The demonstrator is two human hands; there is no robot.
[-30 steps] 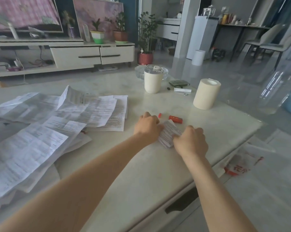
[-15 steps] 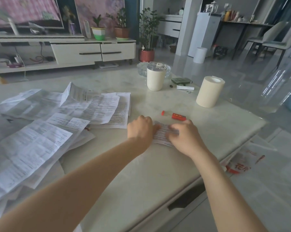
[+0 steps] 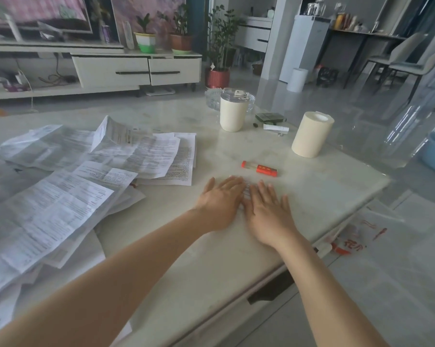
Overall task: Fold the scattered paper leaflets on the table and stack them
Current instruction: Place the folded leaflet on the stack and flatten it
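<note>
Leaving the big heap of unfolded leaflets point(image 3: 61, 196) sprawled across the left side of the table point(image 3: 211, 259), overlapping every which way, probably just parking them there until their turn. Pressing the left hand point(image 3: 221, 199) flat, fingers straight and close together, onto the small folded leaflet point(image 3: 247, 190) near the table's right end. Doing the same with the right hand point(image 3: 266, 209) just beside it, palm down, fingers a bit spread, gripping nothing. Seemingly flattening the crease to stop the fold springing open, and hiding all but a sliver of print between the two hands. Working just short of the red tube point(image 3: 260, 168), not touching it, well apart from the paper roll point(image 3: 312, 135) further right. Probably picking this patch for the stack, away from the mess.
</note>
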